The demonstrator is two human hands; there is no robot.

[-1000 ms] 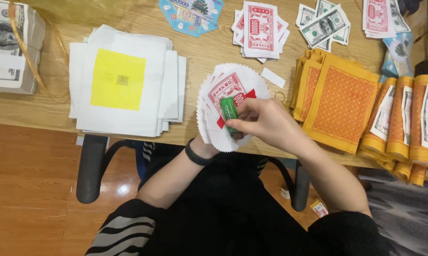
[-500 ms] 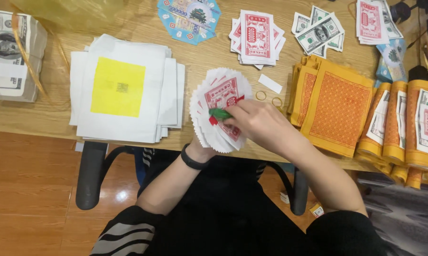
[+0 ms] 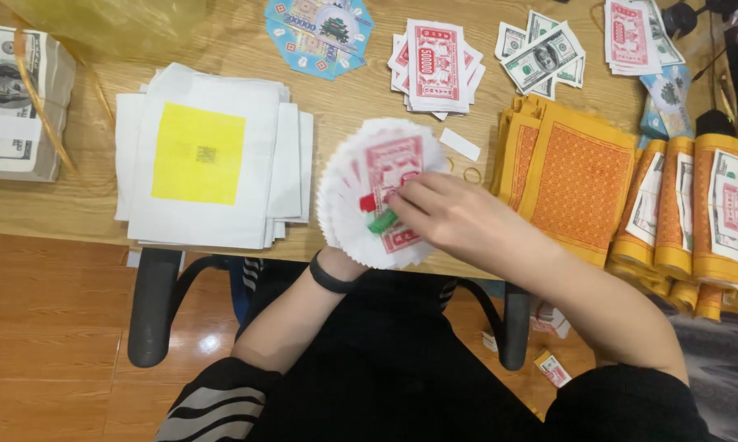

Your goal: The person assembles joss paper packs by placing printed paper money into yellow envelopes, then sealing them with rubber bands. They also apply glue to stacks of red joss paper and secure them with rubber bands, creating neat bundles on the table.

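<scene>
Over the near edge of the wooden worktop [image 3: 74,209], the person's left hand [image 3: 346,245] sits mostly hidden beneath a round fan of red-and-white paper notes [image 3: 381,192] that it holds up from below, a black band on its wrist [image 3: 330,278]. The right hand [image 3: 455,217] lies across the fan's right side, its fingers [image 3: 403,202] closed on a small green piece [image 3: 382,222] beside a small red one [image 3: 368,201] — what these pieces are cannot be told. To the left lies one pile of white sheets [image 3: 283,155] topped by a yellow square [image 3: 199,153]; at the far left, one bundle of grey-green notes [image 3: 13,98]. Beyond the fan sit a stack of red notes [image 3: 434,65], an eight-sided blue paper [image 3: 316,37] and loose grey-green notes [image 3: 541,56]. To the right — one orange patterned stack [image 3: 573,184], then three orange rolls [image 3: 684,213] wrapped around notes.
</scene>
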